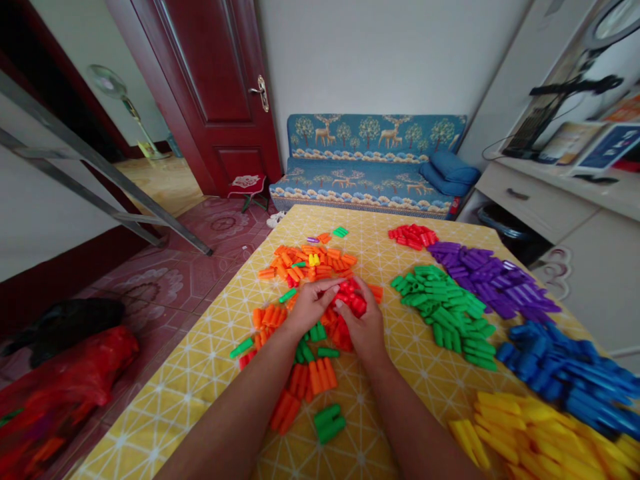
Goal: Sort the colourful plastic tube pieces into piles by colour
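Both my hands meet over a mixed heap of plastic tube-like pieces on the table. My left hand (315, 301) is closed, its fingers pressed against red plastic pieces (353, 297). From the other side my right hand (364, 323) wraps round the same red pieces, thumb toward the left hand. How the red pieces fit together is too blurred to tell. Orange pieces (323, 375) lie around and below the hands, with green pieces (329, 423) among them. Farther back, more orange pieces (287, 257) surround a small yellow piece (313, 259).
Sorted piles lie at the right: red (413, 235), purple (493, 277), green (445, 310), blue (565, 367) and yellow (540, 433). A patterned sofa (370, 170) stands behind the yellow-clothed table (395, 400). A red bag (75, 380) and a ladder (115, 207) are at the left.
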A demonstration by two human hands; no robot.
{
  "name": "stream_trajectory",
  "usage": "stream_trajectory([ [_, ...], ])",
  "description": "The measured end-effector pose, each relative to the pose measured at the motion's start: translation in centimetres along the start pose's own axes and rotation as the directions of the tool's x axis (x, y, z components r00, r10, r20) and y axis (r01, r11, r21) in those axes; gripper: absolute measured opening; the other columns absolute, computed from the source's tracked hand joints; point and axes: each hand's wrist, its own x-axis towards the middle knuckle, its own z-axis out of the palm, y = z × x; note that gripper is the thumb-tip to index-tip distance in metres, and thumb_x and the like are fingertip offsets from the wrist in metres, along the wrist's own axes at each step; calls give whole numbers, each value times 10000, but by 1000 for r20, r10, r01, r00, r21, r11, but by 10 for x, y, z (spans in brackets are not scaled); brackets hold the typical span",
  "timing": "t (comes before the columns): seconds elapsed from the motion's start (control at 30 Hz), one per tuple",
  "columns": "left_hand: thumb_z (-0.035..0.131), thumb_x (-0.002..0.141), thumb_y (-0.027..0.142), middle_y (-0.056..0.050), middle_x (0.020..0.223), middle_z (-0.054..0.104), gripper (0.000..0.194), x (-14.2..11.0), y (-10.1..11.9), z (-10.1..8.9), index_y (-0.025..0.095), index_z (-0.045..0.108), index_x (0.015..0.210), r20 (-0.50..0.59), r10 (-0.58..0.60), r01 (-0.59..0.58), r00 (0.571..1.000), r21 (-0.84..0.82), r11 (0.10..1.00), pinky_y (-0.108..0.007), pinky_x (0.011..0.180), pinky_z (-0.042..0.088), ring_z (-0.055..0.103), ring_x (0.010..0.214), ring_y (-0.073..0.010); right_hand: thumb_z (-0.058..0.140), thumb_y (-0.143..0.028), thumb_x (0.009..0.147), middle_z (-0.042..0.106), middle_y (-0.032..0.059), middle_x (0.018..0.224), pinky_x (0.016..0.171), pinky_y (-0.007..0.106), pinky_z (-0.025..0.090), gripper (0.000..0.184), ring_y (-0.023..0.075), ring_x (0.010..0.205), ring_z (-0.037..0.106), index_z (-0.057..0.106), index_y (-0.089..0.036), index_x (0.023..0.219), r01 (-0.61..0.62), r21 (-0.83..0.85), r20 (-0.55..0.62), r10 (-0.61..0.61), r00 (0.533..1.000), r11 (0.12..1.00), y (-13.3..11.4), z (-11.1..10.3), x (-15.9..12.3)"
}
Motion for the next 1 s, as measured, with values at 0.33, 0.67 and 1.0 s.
stream_trajectory([
  [0.33, 506, 902, 281, -69, 1124, 697, 289, 28, 20, -5, 219, 725, 1078, 109, 215, -241, 970, 517, 822, -367, 1018, 428, 595, 1098, -221, 675, -387, 748, 682, 84, 1069, 750, 379, 572, 477, 201, 809, 683, 580, -187, 1171, -72, 188, -160, 103, 982, 980, 3, 2, 1],
  [0.67, 527, 891, 334, -63, 1344, 583, 349, 51, -4, 9, 279, 647, 1214, 178, 62, -178, 982, 761, 624, -432, 1097, 311, 498, 1242, -260, 621, -422, 794, 679, 53, 956, 641, 287, 550, 367, 154, 711, 641, 572, -191, 1076, -43, 184, -174, 76, 982, 982, -25, 4, -11],
  [1.0, 431, 931, 366, -86, 1253, 641, 359, 45, -6, 3, 237, 683, 1152, 201, 93, -220, 975, 829, 514, -436, 1008, 366, 552, 1157, -280, 658, -333, 731, 672, 0, 742, 574, 274, 518, 263, 153, 626, 634, 634, -187, 948, 203, -168, 92, -189, 978, 965, -68, -15, 110],
])
